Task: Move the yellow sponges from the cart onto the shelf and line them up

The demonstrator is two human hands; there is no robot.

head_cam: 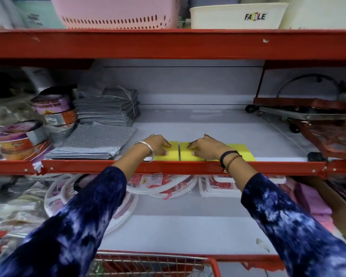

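Both hands rest palm-down on a row of yellow sponges at the front edge of the middle shelf, in the centre of the frame. The left hand (158, 145), with a silver bangle (148, 151) on its wrist, lies with curled fingers on the leftmost sponge (171, 151); the fingers press on top and are not closed around it. The right hand (205, 147), wearing a dark band and a brown cord at the wrist, lies likewise on the middle sponge (185, 151), pressing down on it, not gripping. A narrow dark gap separates these two sponges. A third sponge (241, 151) shows just right of the right wrist, partly hidden by it, in line with the others along the red shelf lip (168, 166). Both forearms wear dark blue mottled sleeves (92, 206) reaching up from the lower corners. Left of the hands, on the same white shelf, lie stacks of grey mesh cloths (96, 140), with round purple-and-orange tins (22, 136) farther left. At the right of the shelf sit red metal racks (328, 136). On the shelf above stand a pink basket (116, 13) and a white tub (238, 16). At the bottom centre, the red rim of a wire cart (154, 260) shows; its contents cannot be made out.
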